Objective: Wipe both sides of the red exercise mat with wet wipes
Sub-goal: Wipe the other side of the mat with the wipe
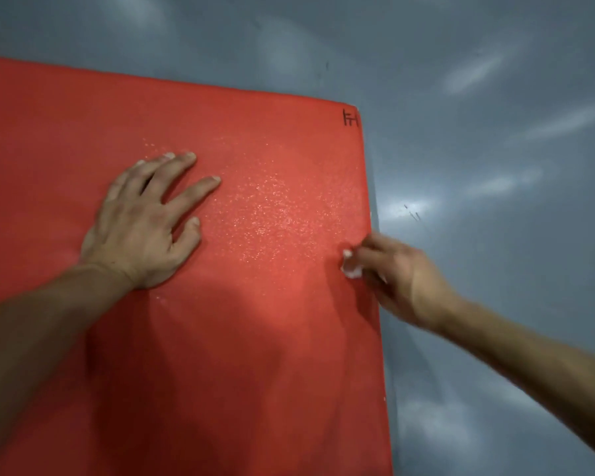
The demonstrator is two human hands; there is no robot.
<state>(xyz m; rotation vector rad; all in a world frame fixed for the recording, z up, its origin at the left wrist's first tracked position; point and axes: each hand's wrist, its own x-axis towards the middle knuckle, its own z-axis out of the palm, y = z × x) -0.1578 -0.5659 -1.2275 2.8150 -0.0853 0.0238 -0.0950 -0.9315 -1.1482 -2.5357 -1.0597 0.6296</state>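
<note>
The red exercise mat (193, 338) is lying flat on the grey floor (495, 97). The left hand (141, 221) is pressing down with fingers spread wide, probably pinning the mat against sliding. The right hand (402, 280) is pinching a crumpled wet wipe (350, 266) in a narrow grip at the mat's right edge, beside a glistening damp patch (265, 214).

A glossy grey floor (478, 97) shows pale reflections and a few dark scuffs.
</note>
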